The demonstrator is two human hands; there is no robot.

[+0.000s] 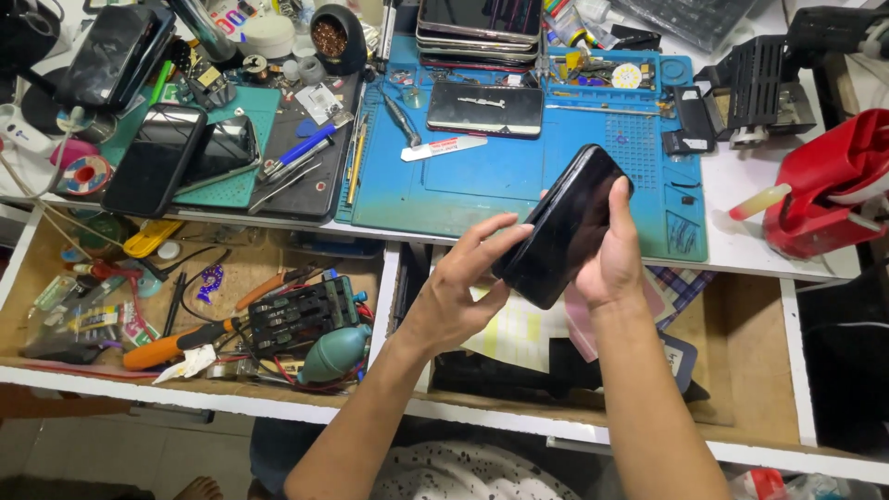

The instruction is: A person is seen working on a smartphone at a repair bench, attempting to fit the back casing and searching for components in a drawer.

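Black phone (565,227) is being held up in the air between both hands, tilting with its upper end toward the far right and its lower end toward the person, hovering above the near edge of the surface where the blue work mat (519,181) is ending and an open drawer is beginning. Right hand (611,255) is wrapping around the phone's right long side, its thumb lying up along the dark glass and its fingers closing behind. Left hand (458,292) is sitting lower and to the left, fingers spreading, with the fingertips touching the phone's left edge near its lower end. Another dark phone (484,108) is lying flat on the far part of the mat, well apart from the hands. Left drawer (56,268) is holding an orange-handled tool (171,345) and a teal rubber blower (335,354).
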